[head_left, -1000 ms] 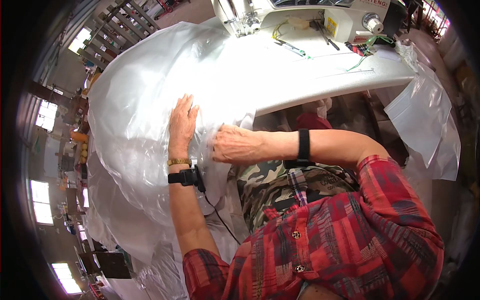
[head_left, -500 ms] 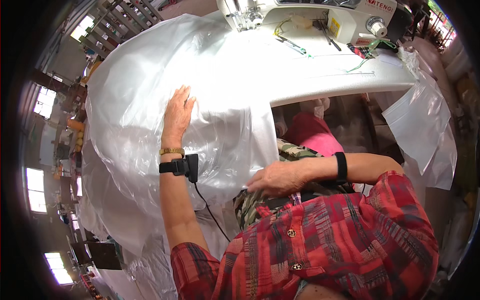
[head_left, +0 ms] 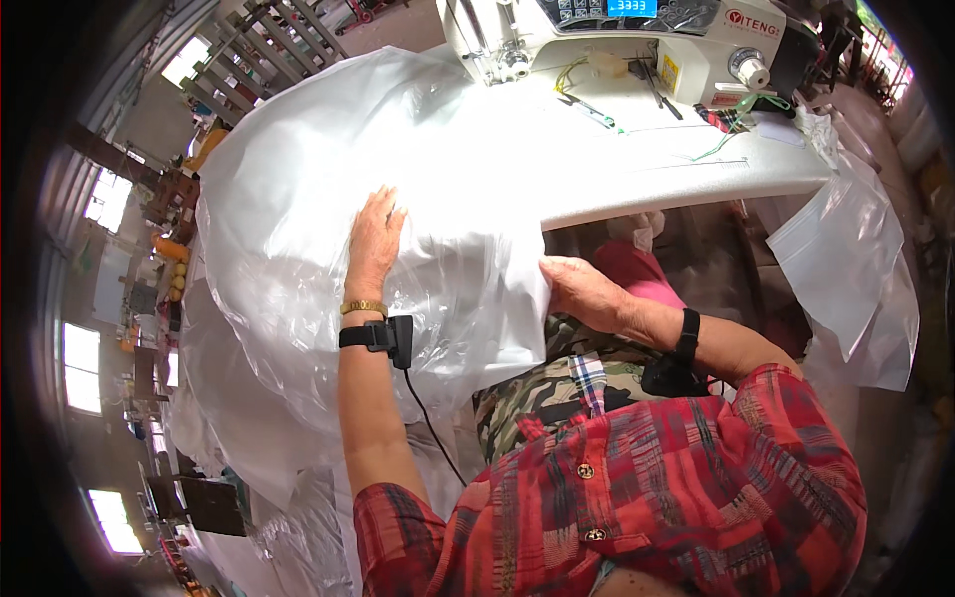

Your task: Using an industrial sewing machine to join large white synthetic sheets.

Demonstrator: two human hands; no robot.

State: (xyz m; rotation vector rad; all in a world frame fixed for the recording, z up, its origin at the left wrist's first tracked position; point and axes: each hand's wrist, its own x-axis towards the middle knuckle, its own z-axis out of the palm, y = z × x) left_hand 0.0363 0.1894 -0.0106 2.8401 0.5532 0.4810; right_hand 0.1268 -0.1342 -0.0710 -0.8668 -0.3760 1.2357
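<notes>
A large sheet of translucent white plastic is spread over the sewing table and hangs down its near left side. My left hand lies flat on it, palm down with the fingers stretched out. At the sheet's right edge, just below the table's front rim, my right hand is closed, with thumb and fingertips pinching that edge. Its lower fingers are partly hidden. Glare from the lamp washes out the sheet's far part near the needle area of the white sewing machine.
Thread snips, a dark slim tool and green thread lie by the machine. More plastic sheets hang off the table's right end. A black cable runs from my left wrist. Metal racks stand at far left.
My right hand has moved up and forward from my lap to the sheet's right edge and pinched it. The left hand stays flat on the sheet. The whole view has shifted slightly.
</notes>
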